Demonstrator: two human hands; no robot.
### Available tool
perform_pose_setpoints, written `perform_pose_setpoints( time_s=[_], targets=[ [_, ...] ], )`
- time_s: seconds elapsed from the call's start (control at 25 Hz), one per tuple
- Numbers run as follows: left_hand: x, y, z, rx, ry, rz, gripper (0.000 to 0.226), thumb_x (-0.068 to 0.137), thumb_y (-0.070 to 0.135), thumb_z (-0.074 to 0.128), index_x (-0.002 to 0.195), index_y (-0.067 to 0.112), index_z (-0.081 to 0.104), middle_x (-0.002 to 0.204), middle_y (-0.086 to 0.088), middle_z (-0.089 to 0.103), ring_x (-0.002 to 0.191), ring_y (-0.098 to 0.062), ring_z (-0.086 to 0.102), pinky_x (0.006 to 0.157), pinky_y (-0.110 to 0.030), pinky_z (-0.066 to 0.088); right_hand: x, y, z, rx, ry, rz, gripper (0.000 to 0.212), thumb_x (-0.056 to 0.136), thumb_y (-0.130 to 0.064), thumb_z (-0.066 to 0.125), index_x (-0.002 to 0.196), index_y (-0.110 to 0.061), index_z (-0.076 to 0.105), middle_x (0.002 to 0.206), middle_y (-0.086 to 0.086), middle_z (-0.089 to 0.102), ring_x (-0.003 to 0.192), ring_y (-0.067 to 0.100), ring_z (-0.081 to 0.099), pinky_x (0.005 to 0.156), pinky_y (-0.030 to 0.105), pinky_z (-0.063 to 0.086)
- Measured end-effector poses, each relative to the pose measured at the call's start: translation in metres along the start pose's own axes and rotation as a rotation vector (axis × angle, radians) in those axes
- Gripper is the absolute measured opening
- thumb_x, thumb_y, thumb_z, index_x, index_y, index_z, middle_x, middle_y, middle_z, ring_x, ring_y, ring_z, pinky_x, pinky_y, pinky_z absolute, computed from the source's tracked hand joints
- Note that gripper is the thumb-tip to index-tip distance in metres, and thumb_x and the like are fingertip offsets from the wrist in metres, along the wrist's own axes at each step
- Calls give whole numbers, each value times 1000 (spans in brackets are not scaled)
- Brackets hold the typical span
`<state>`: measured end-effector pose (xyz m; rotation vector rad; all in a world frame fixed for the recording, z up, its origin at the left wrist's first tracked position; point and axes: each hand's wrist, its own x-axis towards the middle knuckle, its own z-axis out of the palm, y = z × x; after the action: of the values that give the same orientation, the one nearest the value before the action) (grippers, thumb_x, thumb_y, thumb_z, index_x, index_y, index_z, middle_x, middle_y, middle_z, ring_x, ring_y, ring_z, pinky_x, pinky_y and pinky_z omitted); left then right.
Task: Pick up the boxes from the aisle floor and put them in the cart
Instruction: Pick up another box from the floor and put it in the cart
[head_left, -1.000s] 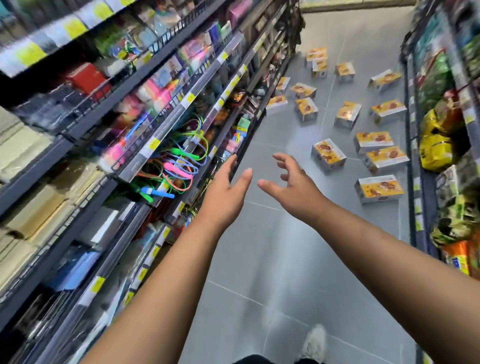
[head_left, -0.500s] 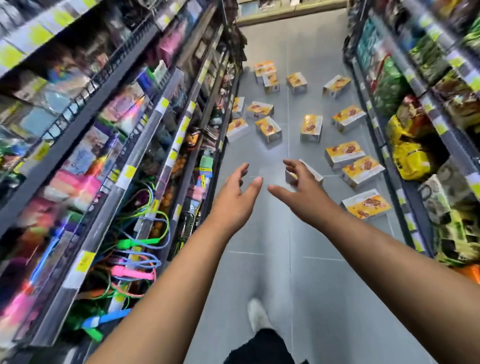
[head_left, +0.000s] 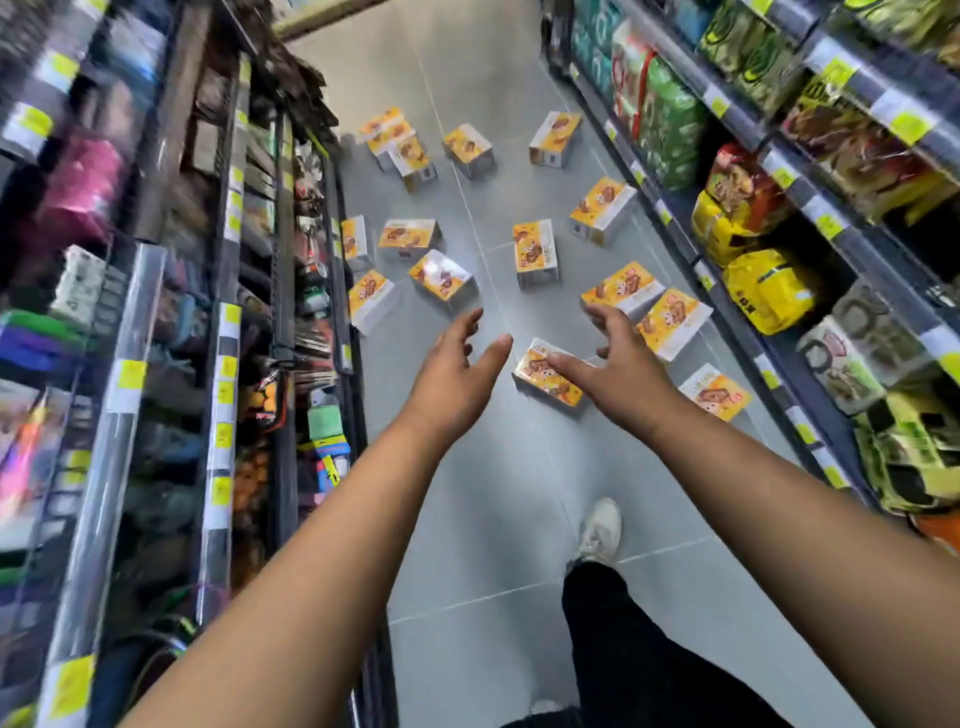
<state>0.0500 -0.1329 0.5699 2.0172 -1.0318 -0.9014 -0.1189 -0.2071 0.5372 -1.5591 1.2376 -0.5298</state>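
Several orange-and-white boxes lie scattered on the grey aisle floor (head_left: 493, 467). The nearest box (head_left: 540, 375) lies just below my two outstretched hands. My left hand (head_left: 457, 371) is held out with straight, spread fingers and holds nothing. My right hand (head_left: 615, 364) reaches forward above that box with loosely bent fingers, empty, its thumb overlapping the box in the view. Other boxes lie beyond, such as one in the middle (head_left: 535, 252) and one at the left (head_left: 441, 278). No cart is in view.
Tall shelves line both sides: stationery and small goods on the left shelf (head_left: 223, 338), yellow and green snack bags on the right shelf (head_left: 769, 291). My leg in dark trousers and a white shoe (head_left: 600, 527) stand on the floor behind the hands.
I have walked forward along the aisle, so the boxes are nearer. Both hands stay stretched out and empty, now over the nearest box.
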Motion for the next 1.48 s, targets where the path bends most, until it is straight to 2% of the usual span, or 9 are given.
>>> perform_pose_setpoints(
  time_s=[0.32,0.48,0.72,0.84,1.0,1.16,1.32,1.4,1.48],
  targets=[
    [217,-32,78,-12,-79,-118,54,94,38,60,143,28,42,144,2,47,126,-16,49,106,-42,43,200,84,-17,-55,60,166,76,79,-37,76,143,-25,36,149,3,33,134,20,39,108,34,35],
    [293,-95,129,19,-120,-177,53,92,40,62,141,29,45,141,-1,50,123,-16,52,105,-44,45,263,162,4,-71,101,283,80,78,-41,76,144,-25,34,151,4,31,136,18,35,97,23,30],
    [402,-244,214,93,-198,-221,58,88,41,68,140,29,46,141,0,48,122,-17,51,104,-40,45,342,325,83,-137,65,441,89,77,-44,77,147,-21,29,153,7,26,138,21,32,99,24,28],
    [451,-319,253,165,-240,-237,68,83,42,73,142,27,43,143,-3,46,126,-19,49,106,-42,44,379,404,124,-178,27,535,100,72,-44,81,150,-17,24,154,11,22,141,24,29,109,32,28],
    [516,-416,311,318,-276,-304,90,78,43,78,150,20,30,148,-12,36,132,-27,44,108,-35,39,440,503,178,-208,-12,583,110,68,-41,85,152,-17,18,154,11,19,141,24,27,109,32,29],
    [573,-494,355,407,-277,-503,120,65,57,82,153,20,9,151,-16,31,136,-35,38,108,-46,39,494,582,216,-226,-3,635,124,58,-47,89,152,-26,11,152,11,16,139,27,28,106,45,40],
    [594,-542,375,301,-300,-623,113,48,52,89,138,24,26,135,-7,49,119,-36,54,92,-56,51,512,622,238,-99,24,698,109,59,-40,91,141,-27,22,126,4,50,108,26,50,85,42,52],
    [598,-544,375,247,-246,-593,113,32,55,86,128,27,33,127,-6,54,109,-33,60,84,-52,57,510,619,237,-96,67,675,98,60,-36,90,133,-23,27,111,0,53,102,25,54,84,45,54],
    [592,-525,369,261,-226,-535,113,28,60,83,126,30,35,126,-6,53,106,-31,60,83,-49,57,498,601,226,-70,120,681,94,60,-35,90,130,-22,30,106,-3,53,104,26,56,85,48,54]
  ],
)
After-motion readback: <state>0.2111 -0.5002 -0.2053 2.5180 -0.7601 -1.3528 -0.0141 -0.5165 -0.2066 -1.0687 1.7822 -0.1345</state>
